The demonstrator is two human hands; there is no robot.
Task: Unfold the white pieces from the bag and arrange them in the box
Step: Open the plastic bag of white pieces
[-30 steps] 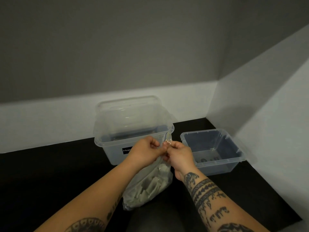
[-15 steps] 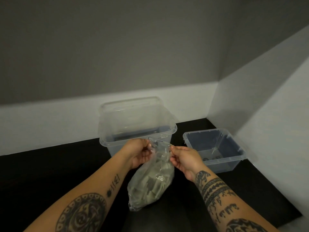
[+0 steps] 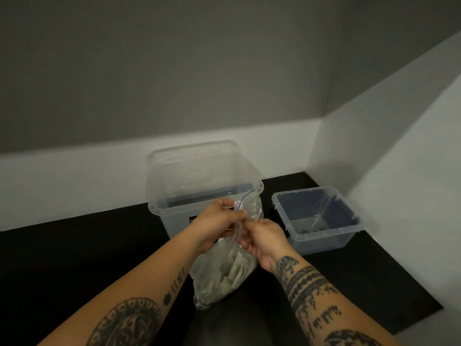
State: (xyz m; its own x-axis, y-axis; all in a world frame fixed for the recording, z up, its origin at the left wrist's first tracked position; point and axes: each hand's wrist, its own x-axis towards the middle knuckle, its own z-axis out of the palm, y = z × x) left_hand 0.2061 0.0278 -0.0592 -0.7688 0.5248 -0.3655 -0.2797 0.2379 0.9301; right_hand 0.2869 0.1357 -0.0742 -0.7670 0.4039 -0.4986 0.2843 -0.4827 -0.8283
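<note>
Pinching one bag [image 3: 224, 278]: left grip [image 3: 219, 221], right grip [image 3: 264, 238]; two boxes: large box [image 3: 172, 221], small box [image 3: 324, 243].

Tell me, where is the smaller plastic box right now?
In the head view the smaller box sits on the black surface at the right, beside the larger box, near the wall corner.

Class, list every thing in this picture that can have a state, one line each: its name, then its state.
plastic bag: upright, top pinched by both hands, mouth seems parted.
white pieces: all inside the bag, none taken out.
large clear box: open-topped, no white pieces seen inside.
small clear box: open-topped, small dark bits on its floor.
left hand: pinches the bag's top.
right hand: pinches the bag's top.
</note>
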